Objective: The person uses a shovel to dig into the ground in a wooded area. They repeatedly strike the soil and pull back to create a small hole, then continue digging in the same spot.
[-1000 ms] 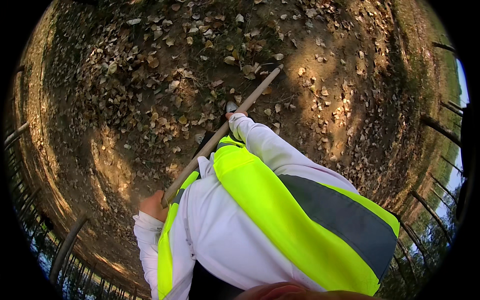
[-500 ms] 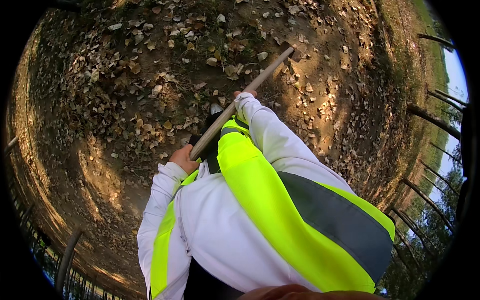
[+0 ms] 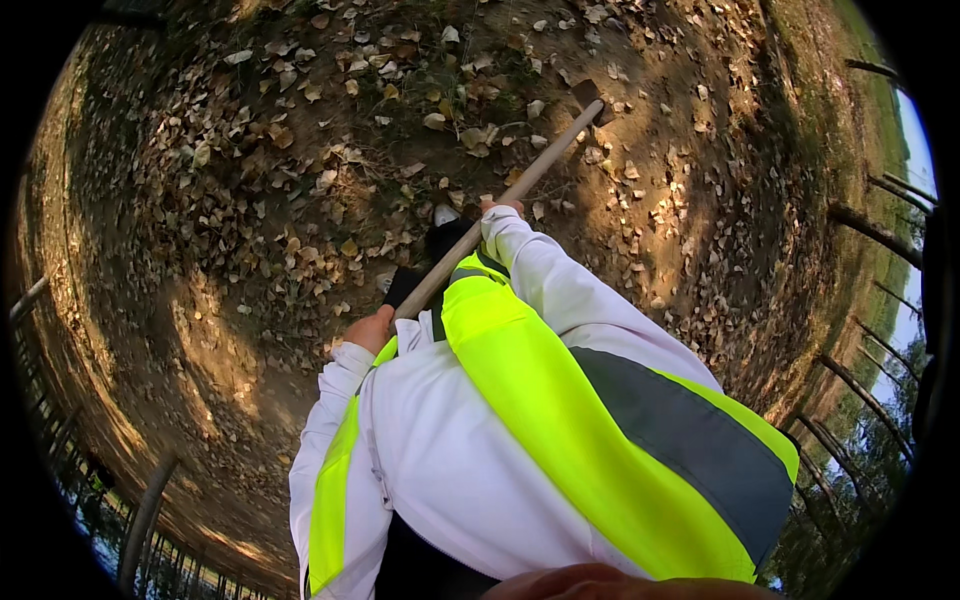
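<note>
A hoe (image 3: 552,153) with a long, pale wooden handle slants across my body, its rusty blade (image 3: 585,93) at the far right end by the leafy ground. My left hand (image 3: 371,328) is wrapped round the handle's near end, close to my waist. Farther along the shaft, my right hand (image 3: 501,205) grips it, its fingers partly hidden by the white sleeve. Whether the blade touches the soil I cannot tell. My shoe (image 3: 445,214) shows beside the handle.
Dry fallen leaves (image 3: 290,255) and patches of grass cover the brown soil (image 3: 640,240). Tree trunks (image 3: 875,236) stand along the right rim, and another trunk (image 3: 146,515) rises at the lower left.
The hoe's blade has turned a little, so more of it shows beyond the handle's end. Both hands keep their grip; the whole view has shifted slightly.
</note>
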Action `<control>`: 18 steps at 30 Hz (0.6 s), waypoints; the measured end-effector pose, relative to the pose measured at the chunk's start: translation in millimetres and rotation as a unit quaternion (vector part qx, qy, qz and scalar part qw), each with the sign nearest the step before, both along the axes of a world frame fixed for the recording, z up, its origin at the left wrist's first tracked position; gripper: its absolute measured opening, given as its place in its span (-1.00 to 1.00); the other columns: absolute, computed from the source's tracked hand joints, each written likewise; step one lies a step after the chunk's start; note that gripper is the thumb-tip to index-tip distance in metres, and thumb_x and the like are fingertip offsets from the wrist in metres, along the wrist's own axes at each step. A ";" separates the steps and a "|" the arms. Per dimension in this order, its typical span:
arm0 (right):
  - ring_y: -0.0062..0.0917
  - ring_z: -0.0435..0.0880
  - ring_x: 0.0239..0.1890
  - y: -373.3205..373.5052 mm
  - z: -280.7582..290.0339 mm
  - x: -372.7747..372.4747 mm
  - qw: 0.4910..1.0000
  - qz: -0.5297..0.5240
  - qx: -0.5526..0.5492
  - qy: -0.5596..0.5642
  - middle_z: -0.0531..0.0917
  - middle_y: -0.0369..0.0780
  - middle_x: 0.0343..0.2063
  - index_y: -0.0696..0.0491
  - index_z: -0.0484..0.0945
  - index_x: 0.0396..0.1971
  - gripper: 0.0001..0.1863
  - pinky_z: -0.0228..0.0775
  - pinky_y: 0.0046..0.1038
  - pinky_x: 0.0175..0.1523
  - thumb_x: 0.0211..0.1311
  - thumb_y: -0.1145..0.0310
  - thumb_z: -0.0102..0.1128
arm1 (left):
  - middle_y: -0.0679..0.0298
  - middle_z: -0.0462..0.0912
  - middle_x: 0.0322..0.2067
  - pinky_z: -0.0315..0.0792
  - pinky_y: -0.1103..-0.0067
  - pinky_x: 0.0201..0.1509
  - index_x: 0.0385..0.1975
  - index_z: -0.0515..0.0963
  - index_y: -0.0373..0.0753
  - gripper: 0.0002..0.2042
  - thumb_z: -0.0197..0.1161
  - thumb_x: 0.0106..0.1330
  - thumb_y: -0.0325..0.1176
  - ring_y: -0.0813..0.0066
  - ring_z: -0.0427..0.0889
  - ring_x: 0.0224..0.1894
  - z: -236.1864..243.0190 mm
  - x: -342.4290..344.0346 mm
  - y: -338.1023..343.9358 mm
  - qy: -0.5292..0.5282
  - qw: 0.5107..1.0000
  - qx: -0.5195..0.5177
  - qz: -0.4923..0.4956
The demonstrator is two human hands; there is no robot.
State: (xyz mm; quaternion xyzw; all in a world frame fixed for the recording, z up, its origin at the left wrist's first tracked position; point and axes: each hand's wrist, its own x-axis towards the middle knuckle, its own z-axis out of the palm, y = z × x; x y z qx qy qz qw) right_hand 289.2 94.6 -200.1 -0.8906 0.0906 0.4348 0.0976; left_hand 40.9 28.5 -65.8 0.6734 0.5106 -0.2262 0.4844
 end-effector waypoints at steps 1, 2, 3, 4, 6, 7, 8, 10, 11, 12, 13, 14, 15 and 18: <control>-0.40 0.44 -0.31 4.4 -9.6 4.3 1.000 -0.017 -0.001 -0.008 0.41 -0.13 -0.36 0.11 0.18 -0.32 -0.47 0.28 -0.48 -0.21 -0.43 0.45 0.20 | 0.00 0.42 -0.62 0.21 0.30 -0.50 -0.51 0.20 -0.20 -0.86 -0.05 -0.06 -0.34 0.01 0.39 -0.49 -2.0 5.3 2.4 0.009 1.000 0.001 0.011; -0.39 0.44 -0.32 9.1 -19.1 8.6 0.999 -0.033 -0.001 -0.017 0.41 -0.14 -0.38 0.10 0.18 -0.33 -0.48 0.28 -0.47 -0.22 -0.43 0.46 0.19 | -0.01 0.41 -0.62 0.21 0.30 -0.50 -0.51 0.20 -0.20 -0.86 -0.05 -0.06 -0.35 0.01 0.39 -0.49 0.5 10.5 4.9 -0.004 1.000 0.003 0.013; -0.41 0.44 -0.35 13.9 -19.3 11.0 0.998 -0.064 0.008 -0.018 0.42 -0.16 -0.42 0.06 0.21 -0.35 -0.53 0.30 -0.49 -0.25 -0.41 0.46 0.18 | -0.01 0.41 -0.62 0.22 0.30 -0.50 -0.52 0.20 -0.21 -0.86 -0.06 -0.06 -0.36 0.01 0.39 -0.49 7.5 17.1 9.5 -0.017 1.000 0.006 0.016; -0.43 0.44 -0.34 18.1 -26.1 12.2 0.997 -0.074 0.005 -0.021 0.43 -0.17 -0.40 0.05 0.22 -0.33 -0.54 0.30 -0.50 -0.24 -0.38 0.44 0.16 | -0.01 0.41 -0.62 0.22 0.30 -0.49 -0.52 0.20 -0.21 -0.87 -0.06 -0.06 -0.36 0.01 0.39 -0.48 11.2 20.3 11.2 -0.031 0.999 0.010 0.019; -0.47 0.44 -0.31 15.4 -49.0 -0.8 0.997 -0.056 -0.043 -0.025 0.43 -0.19 -0.35 0.04 0.25 -0.30 -0.55 0.28 -0.53 -0.22 -0.33 0.40 0.14 | 0.01 0.41 -0.63 0.22 0.33 -0.50 -0.49 0.22 -0.21 -0.82 -0.02 -0.07 -0.31 0.04 0.40 -0.50 8.5 11.3 5.7 -0.005 1.000 0.012 0.019; -0.48 0.44 -0.29 9.7 -59.6 -12.3 0.996 -0.038 -0.077 -0.026 0.44 -0.20 -0.33 0.03 0.26 -0.28 -0.56 0.27 -0.54 -0.21 -0.30 0.38 0.13 | 0.02 0.40 -0.63 0.22 0.34 -0.51 -0.47 0.23 -0.21 -0.78 0.00 -0.07 -0.26 0.05 0.40 -0.52 6.7 -1.8 1.0 0.017 1.000 0.011 0.016; -0.50 0.44 -0.27 2.3 -69.4 -23.1 0.994 -0.021 -0.103 -0.029 0.44 -0.21 -0.31 0.02 0.28 -0.26 -0.56 0.26 -0.55 -0.19 -0.27 0.37 0.12 | 0.03 0.40 -0.64 0.21 0.36 -0.53 -0.45 0.23 -0.21 -0.74 0.02 -0.07 -0.21 0.06 0.40 -0.54 7.2 -14.6 -4.2 0.040 0.999 0.009 0.013; -0.46 0.46 -0.33 -24.9 -34.1 -54.7 0.996 0.010 -0.085 -0.005 0.44 -0.18 -0.36 0.06 0.23 -0.31 -0.53 0.30 -0.52 -0.23 -0.35 0.39 0.17 | 0.01 0.41 -0.64 0.23 0.34 -0.51 -0.48 0.24 -0.22 -0.79 0.02 -0.09 -0.28 0.05 0.40 -0.52 17.4 -43.0 -23.5 0.048 0.998 0.013 0.024; -0.44 0.47 -0.35 -27.4 -24.5 -66.8 0.997 0.027 -0.070 0.004 0.44 -0.17 -0.39 0.09 0.21 -0.34 -0.51 0.31 -0.51 -0.25 -0.38 0.39 0.20 | 0.00 0.42 -0.64 0.23 0.33 -0.50 -0.50 0.25 -0.22 -0.81 0.01 -0.10 -0.32 0.04 0.40 -0.51 21.6 -48.5 -28.0 0.049 0.998 0.021 0.032; -0.42 0.48 -0.38 -29.5 -21.6 -72.5 0.997 0.042 -0.058 0.013 0.44 -0.15 -0.41 0.11 0.18 -0.36 -0.49 0.33 -0.49 -0.27 -0.42 0.40 0.22 | 0.00 0.42 -0.64 0.23 0.33 -0.50 -0.50 0.25 -0.22 -0.82 0.01 -0.10 -0.33 0.03 0.40 -0.52 26.5 -49.5 -28.5 0.047 0.998 0.015 0.039; -0.40 0.45 -0.33 -30.4 -22.6 -71.5 0.997 0.019 -0.049 0.051 0.42 -0.12 -0.39 0.10 0.15 -0.34 -0.46 0.31 -0.50 -0.25 -0.43 0.43 0.22 | 0.00 0.42 -0.64 0.23 0.33 -0.51 -0.50 0.26 -0.22 -0.83 0.00 -0.09 -0.34 0.03 0.40 -0.53 33.7 -49.6 -27.4 0.044 0.998 0.009 0.045; -0.40 0.45 -0.32 -30.1 -22.1 -69.6 0.997 0.026 -0.044 0.052 0.42 -0.12 -0.39 0.10 0.15 -0.34 -0.46 0.30 -0.50 -0.24 -0.43 0.43 0.22 | 0.00 0.42 -0.64 0.23 0.33 -0.52 -0.50 0.26 -0.22 -0.84 -0.01 -0.09 -0.36 0.03 0.40 -0.53 38.2 -49.1 -26.5 0.042 0.998 0.002 0.051; -0.40 0.45 -0.32 -28.8 -20.8 -66.4 0.997 0.035 -0.038 0.051 0.42 -0.12 -0.39 0.09 0.14 -0.33 -0.45 0.30 -0.50 -0.24 -0.43 0.42 0.22 | 0.00 0.42 -0.64 0.22 0.32 -0.54 -0.49 0.26 -0.19 -0.87 -0.04 -0.07 -0.36 0.02 0.40 -0.55 38.7 -46.2 -25.5 0.042 0.998 0.017 0.034; -0.40 0.44 -0.32 -24.0 -14.8 -51.4 0.998 0.043 -0.012 0.049 0.41 -0.12 -0.39 0.08 0.14 -0.34 -0.45 0.29 -0.50 -0.24 -0.44 0.42 0.22 | -0.01 0.42 -0.63 0.21 0.31 -0.54 -0.48 0.25 -0.17 -0.86 -0.06 -0.05 -0.33 0.02 0.40 -0.54 27.0 -41.0 -24.4 0.039 0.999 0.029 0.010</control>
